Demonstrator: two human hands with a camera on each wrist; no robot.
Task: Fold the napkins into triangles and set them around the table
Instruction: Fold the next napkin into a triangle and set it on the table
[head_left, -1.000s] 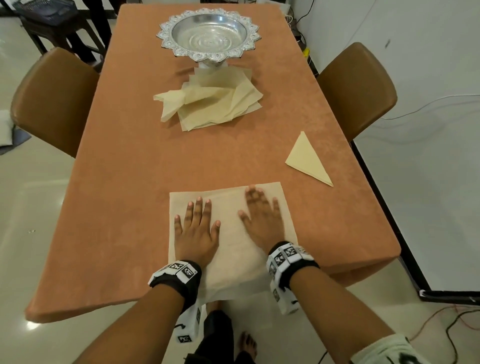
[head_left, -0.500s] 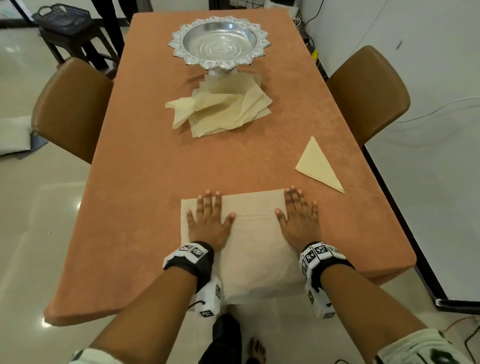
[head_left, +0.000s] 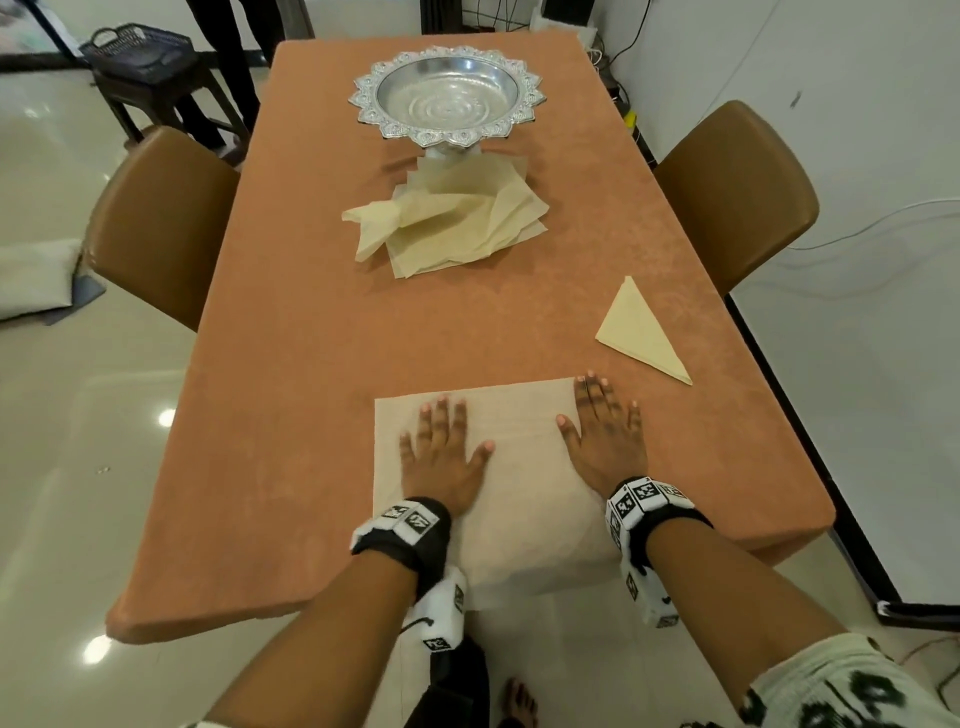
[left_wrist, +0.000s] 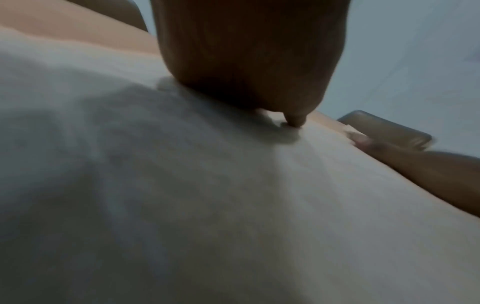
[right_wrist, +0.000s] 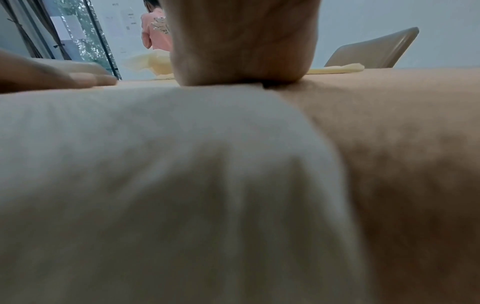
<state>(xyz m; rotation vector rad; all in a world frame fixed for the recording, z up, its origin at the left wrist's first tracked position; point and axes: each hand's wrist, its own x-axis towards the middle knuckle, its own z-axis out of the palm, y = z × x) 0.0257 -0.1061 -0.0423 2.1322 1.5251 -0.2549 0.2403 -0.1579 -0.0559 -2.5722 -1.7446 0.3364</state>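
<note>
Both hands (head_left: 524, 447) flat on spread napkin (head_left: 519, 499)

A home dining room: cloth-covered table (head_left: 322, 364), padded brown chairs (head_left: 737, 192), ornate silver pedestal bowl (head_left: 448, 98), tiled floor.

The left hand (left_wrist: 249, 55) fills the top of the blurred, dim picture, its heel pressed flat on a pale napkin (left_wrist: 233, 205) that spreads across most of the picture. One fingertip, likely the thumb, touches the cloth at the hand's right. A strip of orange worktop (left_wrist: 78, 26) shows at upper left. The right hand (left_wrist: 428, 170) lies at the napkin's right edge, with a brown chair (left_wrist: 384, 127) behind it.
</note>
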